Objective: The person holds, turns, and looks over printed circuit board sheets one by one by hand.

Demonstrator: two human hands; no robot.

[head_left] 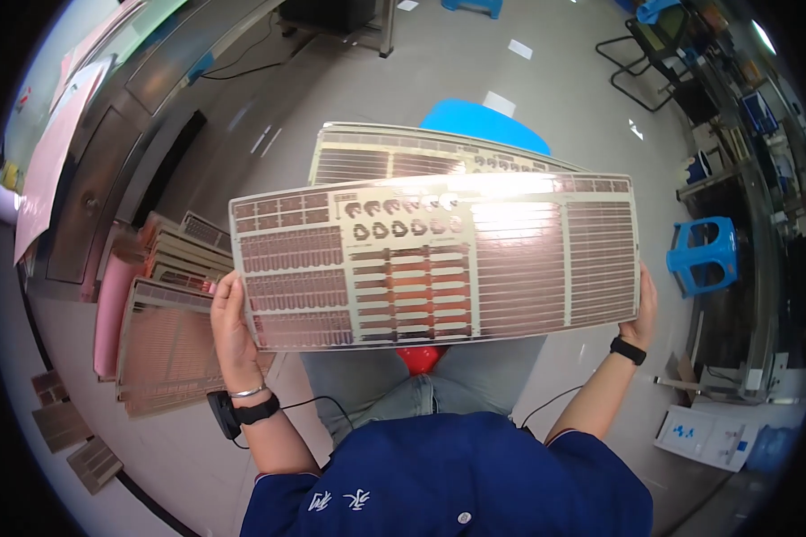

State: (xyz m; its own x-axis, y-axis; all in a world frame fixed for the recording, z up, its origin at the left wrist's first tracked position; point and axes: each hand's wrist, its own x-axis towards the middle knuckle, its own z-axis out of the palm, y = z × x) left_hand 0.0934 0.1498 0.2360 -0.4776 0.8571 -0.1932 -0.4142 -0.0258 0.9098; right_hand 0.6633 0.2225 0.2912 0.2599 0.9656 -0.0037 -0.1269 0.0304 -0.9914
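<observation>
– Before I tag it, where's the etched panel [471, 268] and who's got it?

– Up over the lap [493, 376], tilt unclear. Left hand [233, 318] grasps the left edge, right hand [638, 309] the right.

– Why the ends?

– It's wide and thin; I'd guess that grip keeps it steady and fingers off the pattern.

– Beyond it?

– Another panel [390, 148], partly overlapped, apparently propped on the blue seat [493, 121] as a handy rest. More panels [175, 345] sit left, beside a pink roll [115, 300].

– Unclear bits?

– Fingertips behind the edges, hidden. Glare washes out the upper middle. Red thing [419, 360] between the thighs: mostly covered, can't name it. Far panel: one or several, can't tell.
</observation>
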